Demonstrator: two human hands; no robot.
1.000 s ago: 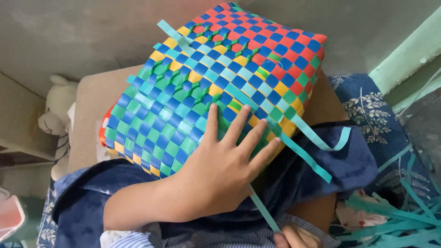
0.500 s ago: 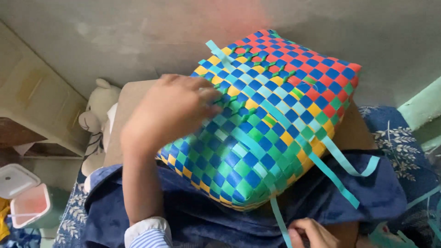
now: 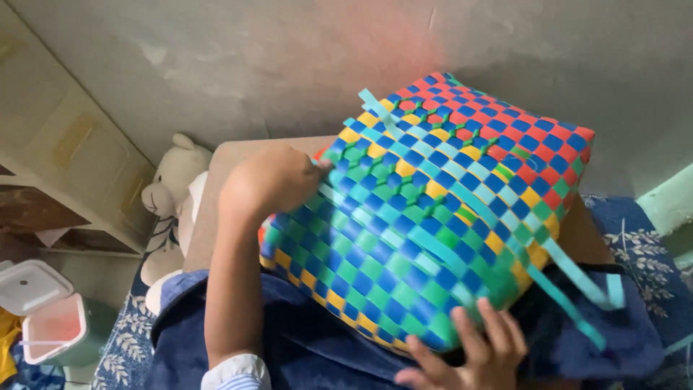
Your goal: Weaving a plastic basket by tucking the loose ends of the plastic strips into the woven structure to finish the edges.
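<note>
The left hand (image 3: pixel 271 180) curls loosely over the upper left edge of the woven basket (image 3: pixel 433 217), fingers bent around a light-blue strip there. The right hand (image 3: pixel 473 350), fingers spread open, props the basket's lower corner from beneath. The basket lies tilted between both hands, its long axis running from lower left to upper right, loose teal strips (image 3: pixel 577 289) trailing right over dark blue cloth (image 3: pixel 303 339).

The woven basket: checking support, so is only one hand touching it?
No, the left hand grips its far edge while the right hand holds the near corner of the woven basket.
</note>
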